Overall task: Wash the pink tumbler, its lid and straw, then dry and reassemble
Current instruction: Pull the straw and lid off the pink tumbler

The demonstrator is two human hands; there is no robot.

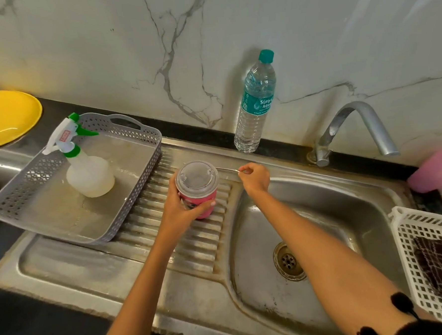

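Head view: the left hand [181,208] grips the pink tumbler [199,197], lid [196,178] on, standing on the drainboard [193,246]. The right hand [255,177] pinches the thin straw [227,169] beside the lid. This looks like dismantling before washing; next, the lid needs lifting off.

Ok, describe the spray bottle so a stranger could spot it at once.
Find the steel sink; on its ribbed drainboard sits a grey perforated tray. The spray bottle stands inside it, alone: cloudy white body, green-and-white trigger head.
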